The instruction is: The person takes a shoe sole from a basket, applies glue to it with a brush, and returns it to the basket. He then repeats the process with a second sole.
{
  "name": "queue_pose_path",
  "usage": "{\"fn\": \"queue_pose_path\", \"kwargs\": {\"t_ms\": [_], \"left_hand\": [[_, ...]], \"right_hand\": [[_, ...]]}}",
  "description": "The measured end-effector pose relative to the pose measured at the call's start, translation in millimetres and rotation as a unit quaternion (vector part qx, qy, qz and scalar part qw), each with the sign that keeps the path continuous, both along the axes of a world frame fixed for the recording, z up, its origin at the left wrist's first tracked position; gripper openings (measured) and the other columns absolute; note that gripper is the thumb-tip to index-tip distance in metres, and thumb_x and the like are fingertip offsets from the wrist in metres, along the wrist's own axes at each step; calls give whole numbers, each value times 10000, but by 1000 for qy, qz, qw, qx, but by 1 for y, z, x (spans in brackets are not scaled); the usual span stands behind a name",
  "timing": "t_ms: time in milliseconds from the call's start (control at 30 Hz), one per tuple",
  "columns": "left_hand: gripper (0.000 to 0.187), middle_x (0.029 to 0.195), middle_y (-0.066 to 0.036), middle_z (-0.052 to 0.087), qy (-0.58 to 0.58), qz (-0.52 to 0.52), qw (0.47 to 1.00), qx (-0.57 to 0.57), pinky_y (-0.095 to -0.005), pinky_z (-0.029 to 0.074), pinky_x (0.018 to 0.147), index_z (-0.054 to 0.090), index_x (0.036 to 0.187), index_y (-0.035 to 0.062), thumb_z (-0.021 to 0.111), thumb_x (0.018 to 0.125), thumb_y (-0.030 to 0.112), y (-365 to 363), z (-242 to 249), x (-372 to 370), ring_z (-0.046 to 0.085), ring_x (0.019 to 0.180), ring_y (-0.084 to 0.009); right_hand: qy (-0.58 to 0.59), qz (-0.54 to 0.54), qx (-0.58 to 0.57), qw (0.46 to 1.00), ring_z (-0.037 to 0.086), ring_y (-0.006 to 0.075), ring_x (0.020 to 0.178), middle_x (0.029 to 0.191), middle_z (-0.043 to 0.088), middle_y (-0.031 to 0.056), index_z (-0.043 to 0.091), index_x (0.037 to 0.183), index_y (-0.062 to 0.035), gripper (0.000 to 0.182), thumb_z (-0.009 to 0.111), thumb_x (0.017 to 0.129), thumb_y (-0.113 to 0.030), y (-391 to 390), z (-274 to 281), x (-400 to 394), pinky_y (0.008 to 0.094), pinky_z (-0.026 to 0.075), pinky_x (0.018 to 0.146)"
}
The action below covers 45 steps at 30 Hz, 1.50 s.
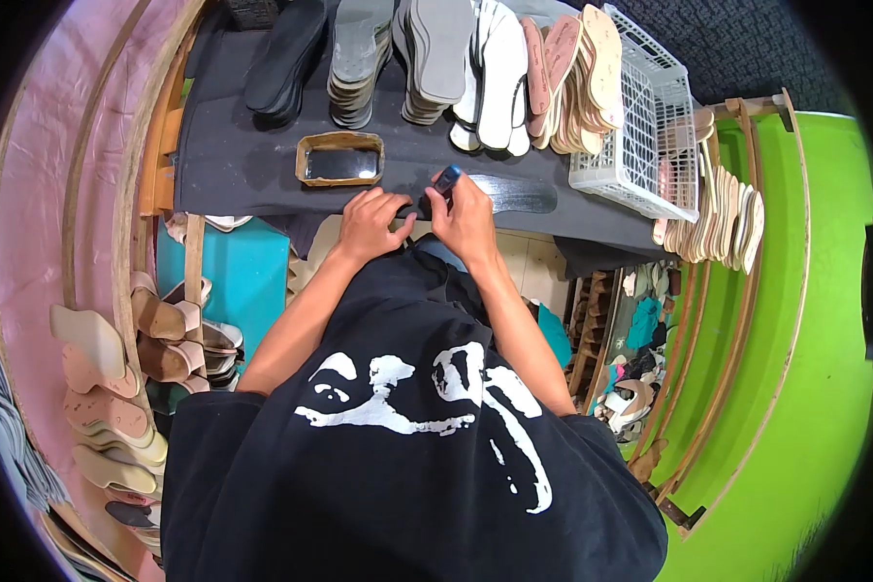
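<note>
My right hand (466,215) is closed around a short dark tool with a bluish end (447,178); its exact kind does not show. Just right of that hand, a shiny black sole-shaped piece (522,194) lies flat on the dark cloth. My left hand (371,225) rests at the near edge of the cloth, palm down, with the thumb apart from the bent fingers and nothing visible in it. Above it stands a cut-down brown container (340,161) with a dark, reflective content. The fingertips of the right hand are partly hidden.
Along the back of the cloth-covered table (233,175) lie stacks of black insoles (286,63), grey insoles (436,48), white insoles (502,78) and pink-beige insoles (592,73). A white plastic basket (640,126) stands at the right. Racks with shoe parts (165,330) flank me.
</note>
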State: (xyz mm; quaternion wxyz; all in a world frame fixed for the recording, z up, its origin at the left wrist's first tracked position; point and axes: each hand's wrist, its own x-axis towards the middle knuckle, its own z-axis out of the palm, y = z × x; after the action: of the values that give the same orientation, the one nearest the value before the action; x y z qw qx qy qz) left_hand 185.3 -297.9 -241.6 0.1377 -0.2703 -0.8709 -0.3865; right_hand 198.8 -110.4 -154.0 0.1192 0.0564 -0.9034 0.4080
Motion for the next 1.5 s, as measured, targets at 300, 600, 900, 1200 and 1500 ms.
{"fn": "queue_pose_path", "kwargs": {"t_ms": [300,600,900,1200,1500], "left_hand": [[249,910,-23,764,11,0,1000,1,-391,562,774,773,1019,125,873,823,240,0,-3,-2,703,856,-246],[242,802,-8,686,46,-3,999,26,-375,526,711,773,1005,127,883,807,214,3,-4,-4,633,739,-228],[285,830,2,668,25,-18,1000,-6,-381,529,729,806,1129,166,856,854,216,-1,3,-2,635,792,-226],[294,745,-34,565,31,-34,999,-7,-398,507,697,833,1172,181,845,878,194,-1,12,-1,585,729,-255],[249,743,-18,542,29,-25,999,-15,-395,478,668,849,1115,198,845,867,187,-1,9,-2,577,721,-238]], "right_hand": [[-9,-21,-24,999,706,455,799,892,700,212,644,1025,13,154,758,922,-5,1,5,-4,477,557,678],[8,-28,-14,999,700,380,691,840,694,179,662,1015,3,145,771,922,-14,4,2,-6,431,546,635],[75,-140,-3,987,725,246,646,821,739,148,717,1031,1,125,794,957,-64,37,-10,-15,363,565,618],[4,-173,-94,980,785,225,753,853,767,148,732,1052,12,141,802,955,-61,36,-8,-15,355,605,689],[97,-377,-33,921,726,231,680,858,750,157,712,1045,37,143,774,998,-83,170,-21,6,376,574,646]]}}
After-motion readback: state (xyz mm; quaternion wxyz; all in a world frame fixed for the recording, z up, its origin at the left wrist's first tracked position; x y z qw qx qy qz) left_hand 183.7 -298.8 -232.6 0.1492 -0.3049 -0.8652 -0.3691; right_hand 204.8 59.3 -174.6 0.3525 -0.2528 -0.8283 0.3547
